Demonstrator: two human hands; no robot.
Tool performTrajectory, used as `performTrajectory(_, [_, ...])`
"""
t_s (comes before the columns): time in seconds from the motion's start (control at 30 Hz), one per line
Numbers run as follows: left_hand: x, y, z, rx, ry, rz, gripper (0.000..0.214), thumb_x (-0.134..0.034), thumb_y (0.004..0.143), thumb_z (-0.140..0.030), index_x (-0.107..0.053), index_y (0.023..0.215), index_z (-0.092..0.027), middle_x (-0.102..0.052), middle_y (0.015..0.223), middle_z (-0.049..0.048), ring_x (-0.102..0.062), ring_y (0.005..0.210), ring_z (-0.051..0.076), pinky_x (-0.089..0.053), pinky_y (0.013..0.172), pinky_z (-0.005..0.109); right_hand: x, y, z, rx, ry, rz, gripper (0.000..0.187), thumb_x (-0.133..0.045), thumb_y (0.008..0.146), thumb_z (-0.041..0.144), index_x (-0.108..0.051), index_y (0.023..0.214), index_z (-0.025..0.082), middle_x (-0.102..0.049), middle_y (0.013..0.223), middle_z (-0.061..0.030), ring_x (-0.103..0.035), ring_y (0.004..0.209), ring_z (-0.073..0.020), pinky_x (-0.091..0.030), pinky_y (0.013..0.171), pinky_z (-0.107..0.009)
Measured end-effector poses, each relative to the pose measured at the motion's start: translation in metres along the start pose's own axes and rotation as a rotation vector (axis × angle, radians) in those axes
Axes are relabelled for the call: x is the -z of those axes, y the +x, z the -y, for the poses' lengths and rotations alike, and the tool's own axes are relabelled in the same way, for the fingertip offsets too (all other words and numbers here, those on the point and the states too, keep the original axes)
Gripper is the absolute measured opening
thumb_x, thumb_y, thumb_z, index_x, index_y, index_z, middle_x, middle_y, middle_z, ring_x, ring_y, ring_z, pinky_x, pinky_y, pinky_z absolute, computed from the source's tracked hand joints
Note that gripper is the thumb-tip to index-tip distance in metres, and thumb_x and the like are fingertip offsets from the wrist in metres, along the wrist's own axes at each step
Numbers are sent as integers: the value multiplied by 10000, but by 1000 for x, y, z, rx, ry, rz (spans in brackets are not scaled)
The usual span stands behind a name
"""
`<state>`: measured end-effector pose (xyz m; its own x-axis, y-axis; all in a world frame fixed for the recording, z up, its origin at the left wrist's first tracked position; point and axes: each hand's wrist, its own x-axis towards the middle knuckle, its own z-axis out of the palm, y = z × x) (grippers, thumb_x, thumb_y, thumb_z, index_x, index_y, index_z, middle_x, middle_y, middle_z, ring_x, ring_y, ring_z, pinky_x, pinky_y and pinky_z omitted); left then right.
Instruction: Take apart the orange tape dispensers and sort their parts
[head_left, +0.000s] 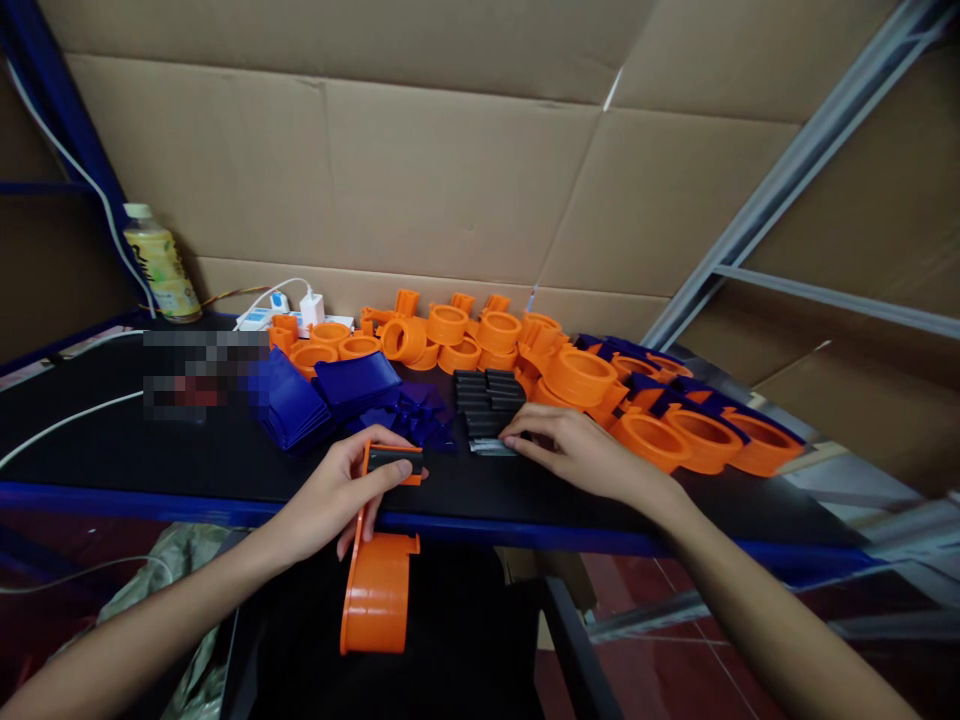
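My left hand (341, 495) is closed round the top of an orange plastic holder (377, 590) that hangs down over the table's near edge. My thumb presses a small black block (395, 459) seated in its upper end. My right hand (577, 450) lies on the black table (187, 455) with its fingers stretched onto a stack of black ridged blocks (489, 405), fingertips at the nearest one. Dark blue plastic pieces (337, 395) lie just beyond my left hand.
Several orange ring-shaped holders (577, 375) are heaped across the back and right of the table. A drink bottle (160, 262) stands far left, beside a white power strip (279, 312) with cables. Cardboard walls close the back; a metal rack frame (787, 170) runs at right.
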<state>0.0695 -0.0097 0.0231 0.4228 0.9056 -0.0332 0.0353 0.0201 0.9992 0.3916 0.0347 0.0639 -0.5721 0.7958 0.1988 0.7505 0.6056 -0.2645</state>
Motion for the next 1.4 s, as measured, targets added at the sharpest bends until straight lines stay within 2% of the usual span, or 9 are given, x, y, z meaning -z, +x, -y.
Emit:
performTrajectory(0.17, [1, -1, 0, -9, 3, 7, 381, -648, 891, -485, -598, 1148, -208, -517, 450, -83, -475, 286, 102, -344, 265, 142, -3, -3, -6, 26, -4, -10, 265, -647, 899, 463, -746, 1008, 242, -692, 1001, -70, -653, 832, -191, -517, 727, -301])
performTrajectory(0.53, [-1, 0, -1, -23, 5, 8, 391, -637, 897, -494, -592, 1149, -199, -533, 450, -74, -470, 278, 100, -340, 274, 146, 2, -6, 6, 72, -31, -81, 233, -573, 959, 373, -747, 1010, 228, -704, 978, -79, -671, 850, -194, -550, 770, -330])
performTrajectory(0.63, [-2, 0, -2, -23, 17, 15, 400, -632, 898, -504, -588, 1153, -199, -547, 455, -69, -470, 275, 102, -344, 275, 152, 6, -6, 27, 127, 36, -157, 231, -566, 971, 338, -737, 1086, 235, -711, 1003, -80, -678, 907, -195, -559, 813, -331])
performTrajectory(0.73, [-3, 0, -3, -23, 45, 18, 403, -630, 898, -512, -585, 1149, -200, -546, 445, -72, -454, 268, 94, -341, 280, 147, 0, -5, 64, 249, 89, -184, 275, -582, 970, 309, -683, 1221, 259, -694, 1116, -71, -672, 976, -176, -561, 840, -305])
performTrajectory(0.87, [-4, 0, -4, -49, 42, 29, 392, -632, 900, -498, -581, 1138, -191, -541, 432, -77, -439, 268, 86, -338, 285, 141, -22, 6, 111, 363, -55, -250, 326, -596, 966, 331, -631, 1275, 237, -674, 1199, -76, -656, 1008, -188, -559, 815, -315])
performTrajectory(0.97, [-3, 0, -3, -54, 41, 28, 379, -636, 901, -472, -571, 1142, -186, -551, 432, -75, -442, 267, 90, -333, 281, 142, -37, 16, 123, 382, -189, -356, 244, -552, 988, 268, -655, 1198, 199, -700, 1121, -82, -652, 952, -188, -543, 740, -309])
performTrajectory(1.1, [-2, 2, -2, -41, 34, 41, 406, -644, 894, -489, -563, 1159, -192, -555, 437, -74, -441, 272, 93, -333, 281, 145, -38, 15, 113, 359, -294, -382, 232, -532, 994, 246, -662, 1178, 189, -711, 998, -75, -645, 884, -183, -520, 660, -298])
performTrajectory(1.27, [-2, 1, -2, -35, 37, 24, 412, -626, 900, -518, -587, 1142, -187, -551, 450, -69, -444, 271, 94, -350, 290, 159, -15, -4, 83, 374, -388, -374, 225, -570, 964, 238, -670, 1157, 181, -715, 1026, -82, -659, 891, -195, -532, 686, -315])
performTrajectory(1.4, [-2, 0, -3, -37, 32, 20, 390, -616, 907, -512, -599, 1120, -187, -550, 459, -63, -452, 272, 96, -350, 297, 166, 7, -2, 41, 207, -331, -379, 228, -581, 951, 283, -683, 1138, 203, -711, 1061, -97, -674, 971, -230, -552, 782, -357])
